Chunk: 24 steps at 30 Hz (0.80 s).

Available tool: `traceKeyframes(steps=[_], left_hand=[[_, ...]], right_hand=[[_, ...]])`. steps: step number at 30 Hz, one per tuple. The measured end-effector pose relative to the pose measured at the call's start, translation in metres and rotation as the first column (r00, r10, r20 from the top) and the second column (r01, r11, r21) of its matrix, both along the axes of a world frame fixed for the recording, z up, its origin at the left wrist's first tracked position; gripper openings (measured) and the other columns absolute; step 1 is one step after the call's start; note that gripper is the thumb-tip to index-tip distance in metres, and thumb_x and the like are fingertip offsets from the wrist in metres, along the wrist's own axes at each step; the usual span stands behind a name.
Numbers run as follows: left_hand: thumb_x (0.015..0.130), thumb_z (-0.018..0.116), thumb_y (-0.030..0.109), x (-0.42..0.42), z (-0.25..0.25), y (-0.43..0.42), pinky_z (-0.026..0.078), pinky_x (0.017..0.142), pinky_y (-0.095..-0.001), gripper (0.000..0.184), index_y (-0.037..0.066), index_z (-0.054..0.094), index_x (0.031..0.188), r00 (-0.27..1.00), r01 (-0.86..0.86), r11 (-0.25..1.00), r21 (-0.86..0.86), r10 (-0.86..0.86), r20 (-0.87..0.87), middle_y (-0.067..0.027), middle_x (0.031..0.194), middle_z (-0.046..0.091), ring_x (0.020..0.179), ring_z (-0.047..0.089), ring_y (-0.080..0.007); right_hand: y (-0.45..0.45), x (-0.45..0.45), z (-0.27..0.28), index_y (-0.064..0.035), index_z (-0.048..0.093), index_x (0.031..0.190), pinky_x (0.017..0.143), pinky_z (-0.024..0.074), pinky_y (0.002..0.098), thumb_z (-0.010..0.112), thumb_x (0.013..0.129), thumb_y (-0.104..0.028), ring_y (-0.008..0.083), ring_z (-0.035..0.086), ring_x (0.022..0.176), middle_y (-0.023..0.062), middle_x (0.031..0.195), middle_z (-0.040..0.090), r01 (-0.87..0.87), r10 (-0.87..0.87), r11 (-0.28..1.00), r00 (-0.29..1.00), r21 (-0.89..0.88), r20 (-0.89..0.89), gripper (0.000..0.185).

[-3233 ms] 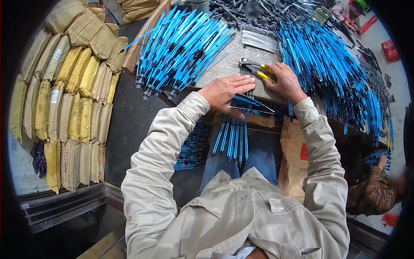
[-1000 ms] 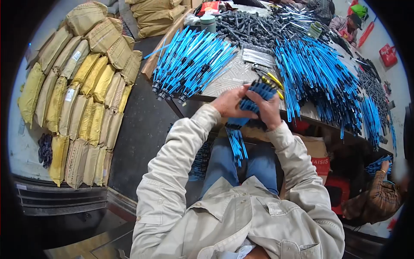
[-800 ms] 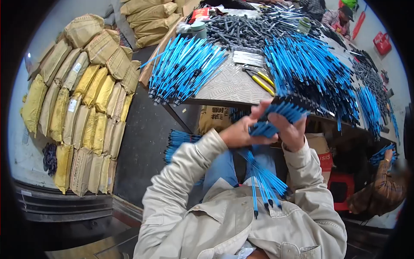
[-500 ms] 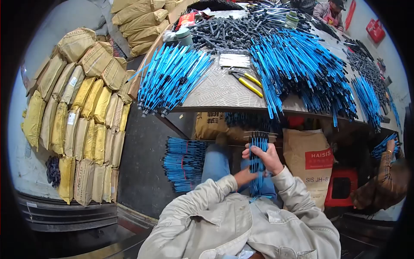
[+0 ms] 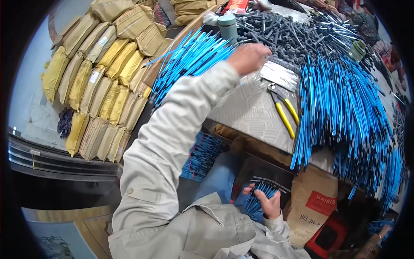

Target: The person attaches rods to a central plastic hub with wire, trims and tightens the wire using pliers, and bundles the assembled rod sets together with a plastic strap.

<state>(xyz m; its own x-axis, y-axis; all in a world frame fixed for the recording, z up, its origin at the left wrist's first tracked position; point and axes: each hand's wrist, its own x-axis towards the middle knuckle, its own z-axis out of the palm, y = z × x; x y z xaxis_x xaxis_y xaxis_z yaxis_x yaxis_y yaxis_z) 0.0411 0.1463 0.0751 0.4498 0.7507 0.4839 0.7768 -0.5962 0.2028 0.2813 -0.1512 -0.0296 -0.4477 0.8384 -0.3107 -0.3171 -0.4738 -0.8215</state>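
Note:
My right hand (image 5: pixel 268 203), low in front of my lap, is wrapped round a bundle of thin blue rods with black ends (image 5: pixel 258 199). My left hand (image 5: pixel 249 58) reaches over the table, its fingers curled together near the box of white strips (image 5: pixel 280 74) and the heap of black plastic parts (image 5: pixel 276 36). Whether anything small is in those fingers is hidden. Yellow-handled pliers (image 5: pixel 282 110) lie on the table just nearer to me than the white strips.
Large piles of blue rods lie on the table at right (image 5: pixel 340 108) and left (image 5: pixel 189 56). A green-grey flask (image 5: pixel 227 28) stands at the back. Beneath are tied rod bundles (image 5: pixel 200 155) and a brown sack (image 5: pixel 312 207). Paper packages (image 5: pixel 105 73) are stacked at left. Another person's hand (image 5: pixel 384 231) is at lower right.
My left hand has left the bundle and moved up and forward over the table. My right hand keeps hold of the bundle, now lower in view. The view has turned and shifted.

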Motion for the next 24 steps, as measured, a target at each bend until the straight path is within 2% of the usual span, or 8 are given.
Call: traceKeyframes(steps=[1,2,4,9,12,15,19,24], left_hand=[[0.077,0.061,0.014,-0.001,-0.004,0.027,0.05,0.074,-0.0387,0.02,0.009,0.064,0.096,0.985,-0.087,0.987,0.136,0.106,-0.135,-0.0119,0.089,0.064,0.085,0.062,-0.0305],[0.077,0.061,0.014,-0.003,-0.007,0.052,0.05,0.074,-0.0387,0.02,0.009,0.064,0.096,0.986,-0.078,0.987,0.138,0.097,-0.135,-0.0119,0.089,0.064,0.085,0.062,-0.0305],[0.072,0.058,0.009,-0.005,-0.012,0.086,0.049,0.074,-0.043,0.021,0.009,0.063,0.093,0.852,-0.282,0.959,0.021,0.26,-0.455,-0.0135,0.091,0.064,0.087,0.061,-0.0337],[0.067,0.058,0.009,-0.004,-0.043,0.127,0.049,0.072,-0.0435,0.025,0.01,0.063,0.091,0.807,-0.396,0.902,-0.175,0.25,-0.536,-0.0147,0.093,0.064,0.087,0.061,-0.0343],[0.066,0.056,0.006,-0.012,-0.039,0.133,0.049,0.074,-0.0434,0.027,0.009,0.063,0.093,0.835,-0.309,0.93,-0.199,0.166,-0.524,-0.0154,0.088,0.063,0.087,0.06,-0.0345],[0.067,0.053,0.003,-0.009,-0.009,0.124,0.048,0.076,-0.0428,0.03,0.007,0.062,0.095,0.942,-0.136,0.991,-0.014,0.125,-0.312,-0.0159,0.083,0.062,0.087,0.06,-0.0345],[0.068,0.052,-0.002,0.01,0.043,0.097,0.047,0.078,-0.0392,0.028,0.006,0.063,0.093,0.992,0.032,0.999,-0.033,-0.035,-0.121,-0.0181,0.088,0.06,0.092,0.058,-0.0334],[0.076,0.058,0.0,0.047,0.08,-0.006,0.047,0.071,-0.0244,0.031,0.004,0.06,0.107,0.897,0.384,0.795,-0.469,-0.202,0.393,-0.0029,0.094,0.062,0.078,0.059,-0.0123]], right_hand=[[0.004,0.001,-0.001,0.0126,0.054,0.103,0.077,0.0532,0.0392,0.054,0.085,0.0,0.0289,0.064,0.084,0.0209,0.09,0.064,0.007,-0.007,1.0,1.0,0.003,0.0,0.022],[0.006,0.002,-0.003,0.0125,0.054,0.103,0.077,0.0531,0.0391,0.054,0.085,0.0,0.029,0.064,0.085,0.0212,0.09,0.064,0.01,-0.01,1.0,1.0,0.001,0.001,0.022],[0.013,0.006,-0.007,0.0122,0.053,0.103,0.077,0.053,0.0389,0.054,0.085,-0.001,0.0293,0.064,0.086,0.0216,0.091,0.064,0.014,-0.014,1.0,1.0,-0.003,0.006,0.022],[0.024,0.015,-0.012,0.0117,0.053,0.105,0.079,0.0523,0.0376,0.054,0.086,0.0,0.0282,0.064,0.087,0.0212,0.091,0.064,0.058,-0.058,0.998,0.998,-0.036,-0.009,0.023],[0.025,0.02,-0.021,0.0083,0.054,0.108,0.078,0.0502,0.0294,0.054,0.087,-0.004,0.017,0.063,0.088,0.0132,0.095,0.066,-0.104,0.095,0.989,0.992,0.106,0.086,0.024],[0.021,0.019,-0.019,0.0068,0.055,0.106,0.078,0.0489,0.0276,0.055,0.087,-0.006,0.0148,0.062,0.089,0.0111,0.095,0.067,-0.031,0.03,0.995,0.999,0.098,0.01,0.023],[0.008,0.013,-0.024,0.005,0.056,0.103,0.08,0.0468,0.0264,0.056,0.088,-0.009,0.0126,0.062,0.088,0.0091,0.094,0.067,0.048,-0.045,0.976,0.999,0.213,-0.019,0.021],[-0.015,0.02,-0.002,0.0031,0.057,0.099,0.082,0.0442,0.0262,0.057,0.088,-0.01,0.0118,0.062,0.088,0.0072,0.092,0.068,-0.003,-0.063,0.884,0.99,0.467,0.126,0.018]])
